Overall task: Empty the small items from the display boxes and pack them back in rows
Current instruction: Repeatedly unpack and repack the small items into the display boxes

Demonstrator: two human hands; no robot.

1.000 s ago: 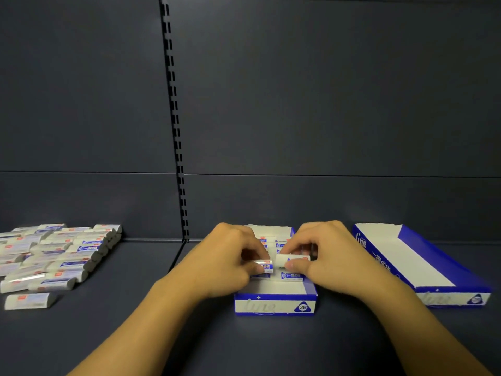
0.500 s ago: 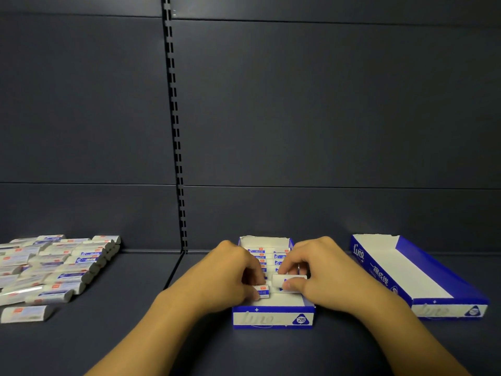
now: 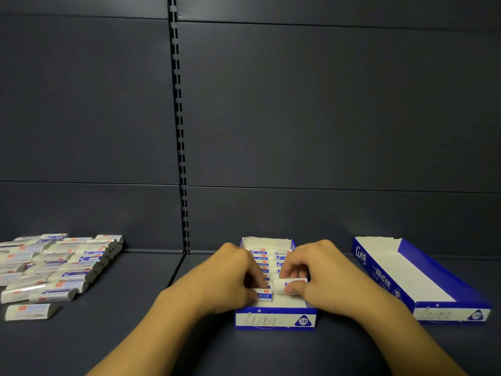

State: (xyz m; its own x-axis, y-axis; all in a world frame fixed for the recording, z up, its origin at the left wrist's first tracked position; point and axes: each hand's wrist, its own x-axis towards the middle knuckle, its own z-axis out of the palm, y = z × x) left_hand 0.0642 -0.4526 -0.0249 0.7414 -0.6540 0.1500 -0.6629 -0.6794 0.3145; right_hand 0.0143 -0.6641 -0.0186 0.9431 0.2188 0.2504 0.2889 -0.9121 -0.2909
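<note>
Eraser [image 3: 289,285]: small, light, stiffish block in a slick sleeve (likely slippery); best pinched at its long sides. Right hand [image 3: 322,275] grip pinches it thumb-to-fingers over the middle box [image 3: 275,319]. Left hand [image 3: 230,280] grip pinches another eraser [image 3: 263,294], just left. Loose pile [image 3: 54,263] far left; empty box [image 3: 423,280] right.

Shelf deck [image 3: 108,343]: matt dark painted metal, as you see | back panel [image 3: 325,118]: same matt finish | display box [image 3: 275,318]: printed cardboard, slight sheen | second box [image 3: 379,270]: alike | erasers [image 3: 65,270]: glossy paper sleeves, your highlights show.
</note>
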